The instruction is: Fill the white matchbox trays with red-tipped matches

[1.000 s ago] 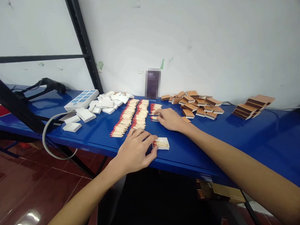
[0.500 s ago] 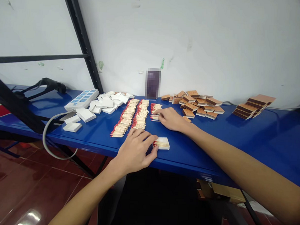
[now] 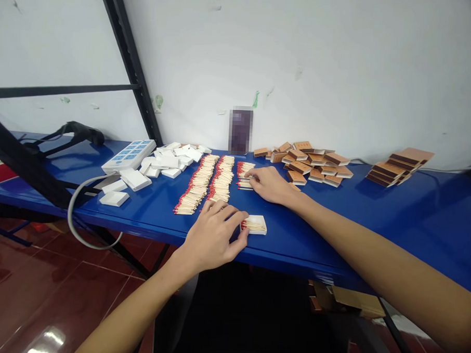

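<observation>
My left hand [image 3: 215, 235] grips the left end of a white matchbox tray [image 3: 259, 220] near the table's front edge, thumb and fingers on either side. Red-tipped matches lie inside that tray. Farther back, my right hand [image 3: 269, 184] has its fingertips closed down on a short row of matches [image 3: 244, 169]; exactly what they pinch is hidden under the fingers. Two longer rows of matches, a left row [image 3: 198, 185] and a middle row [image 3: 222, 178], run from back to front just beyond my left hand.
White empty trays [image 3: 168, 160] are heaped at left beside a white and blue box [image 3: 129, 156] and a grey cable [image 3: 72, 206]. Brown matchbox sleeves [image 3: 312, 161] lie piled at right, with a stack of sleeves [image 3: 395, 168] farther right. A black metal post [image 3: 127, 52] rises at left.
My right hand has shifted very slightly at the short row of matches. My left hand stays on the tray, and everything else looks the same.
</observation>
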The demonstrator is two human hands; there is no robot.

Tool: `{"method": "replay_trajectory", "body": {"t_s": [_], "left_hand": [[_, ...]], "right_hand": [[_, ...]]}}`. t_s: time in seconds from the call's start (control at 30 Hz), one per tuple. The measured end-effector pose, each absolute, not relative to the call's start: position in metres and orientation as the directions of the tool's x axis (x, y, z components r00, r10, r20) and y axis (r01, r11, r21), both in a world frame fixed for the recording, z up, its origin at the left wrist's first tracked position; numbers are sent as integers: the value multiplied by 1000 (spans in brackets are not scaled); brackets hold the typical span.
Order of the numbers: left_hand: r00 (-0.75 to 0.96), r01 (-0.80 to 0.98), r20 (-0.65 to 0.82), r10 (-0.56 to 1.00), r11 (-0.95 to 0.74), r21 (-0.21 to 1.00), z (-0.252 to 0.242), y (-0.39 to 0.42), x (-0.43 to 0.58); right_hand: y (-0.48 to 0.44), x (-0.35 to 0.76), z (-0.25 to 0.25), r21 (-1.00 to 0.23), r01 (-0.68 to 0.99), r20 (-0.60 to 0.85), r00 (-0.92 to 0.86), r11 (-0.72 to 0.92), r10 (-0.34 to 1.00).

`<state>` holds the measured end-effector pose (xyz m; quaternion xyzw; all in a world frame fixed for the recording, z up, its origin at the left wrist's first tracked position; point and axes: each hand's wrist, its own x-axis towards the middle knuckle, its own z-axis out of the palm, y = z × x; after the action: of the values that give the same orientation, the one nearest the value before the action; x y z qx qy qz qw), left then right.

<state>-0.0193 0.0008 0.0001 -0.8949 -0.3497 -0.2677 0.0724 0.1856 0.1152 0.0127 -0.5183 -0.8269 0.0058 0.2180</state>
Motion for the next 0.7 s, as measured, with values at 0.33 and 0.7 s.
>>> {"method": "replay_trajectory", "body": {"t_s": [0.33,0.7], "left_hand": [[610,664,530,590,-745,65,1,1,-18],[609,663,529,591,-745,70,0,2,-19]], "right_hand": [[119,186,11,-236,865,348,-352,444,869],[122,185,7,-214,894,287,-328,394,900]]}}
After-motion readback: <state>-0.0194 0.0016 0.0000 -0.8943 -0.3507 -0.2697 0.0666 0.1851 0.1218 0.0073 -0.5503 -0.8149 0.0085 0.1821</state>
